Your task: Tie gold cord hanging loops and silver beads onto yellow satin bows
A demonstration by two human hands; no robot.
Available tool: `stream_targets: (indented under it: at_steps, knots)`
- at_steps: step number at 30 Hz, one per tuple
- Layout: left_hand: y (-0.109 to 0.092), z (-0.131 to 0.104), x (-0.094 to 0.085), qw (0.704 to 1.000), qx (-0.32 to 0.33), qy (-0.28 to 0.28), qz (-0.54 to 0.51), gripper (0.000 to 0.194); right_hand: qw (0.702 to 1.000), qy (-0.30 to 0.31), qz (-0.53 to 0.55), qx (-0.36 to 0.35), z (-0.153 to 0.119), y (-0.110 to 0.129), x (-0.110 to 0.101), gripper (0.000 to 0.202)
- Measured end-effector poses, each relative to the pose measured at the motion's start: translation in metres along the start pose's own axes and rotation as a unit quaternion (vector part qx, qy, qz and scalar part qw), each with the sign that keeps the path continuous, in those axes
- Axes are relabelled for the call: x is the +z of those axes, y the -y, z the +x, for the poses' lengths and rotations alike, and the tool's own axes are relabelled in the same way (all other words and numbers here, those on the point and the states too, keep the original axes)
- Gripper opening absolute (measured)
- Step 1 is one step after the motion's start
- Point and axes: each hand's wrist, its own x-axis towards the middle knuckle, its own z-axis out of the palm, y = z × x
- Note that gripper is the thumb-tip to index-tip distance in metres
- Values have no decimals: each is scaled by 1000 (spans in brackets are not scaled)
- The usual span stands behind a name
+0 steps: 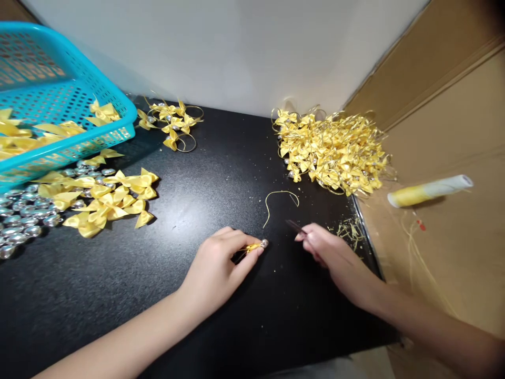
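My left hand pinches a small yellow ribbon bow between thumb and fingertips. A silver bead sits at the bow's tip, and part of the bow is hidden by the fingers. To the right, my right hand is closed around a slim dark pointed tool; its exact kind is not clear. The tool's tip is apart from the bow. Just beyond both hands, a curved piece of thin gold cord lies on the black table.
At the left stands a turquoise basket holding yellow bows, with loose bows and silver beads before it. Finished-looking beaded bows lie at the back. A large heap, cord scraps and a yellow-white spool are right.
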Motion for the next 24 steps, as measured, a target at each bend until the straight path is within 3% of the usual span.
stream_targets:
  at_steps: [2,3,5,9,11,15,18,20,22,24]
  knots:
    - [2,-1,0,1000,4,-12,-11,12,978,-149,-125,-76,-7,-20,-14,31]
    - [3,-1,0,1000,7,-18,-15,12,946,-248,-188,-90,-11,-33,-22,32]
    - [4,0,1,999,12,-24,-25,11,883,-369,-284,-59,-22,-65,-38,35]
    - [2,0,5,998,33,-33,-51,10,799,-432,-417,0,-40,-119,-55,43]
    - [0,-1,6,997,42,-38,-58,9,782,-445,-436,26,-44,-132,-56,40]
    - [-3,-5,7,995,55,-41,-72,10,780,-452,-427,70,-44,-122,-52,34]
    - [-5,-6,8,994,64,-37,-77,10,796,-483,-366,-8,-39,-83,-38,37]
    - [-6,-6,8,994,70,-33,-76,10,871,-387,-268,-135,-32,-48,-19,31]
    - [-6,-7,7,994,77,-31,-76,11,945,-208,-125,-221,-21,-14,6,27]
    - [-6,-8,7,994,68,-36,-82,10,953,-118,15,-277,-5,10,27,19]
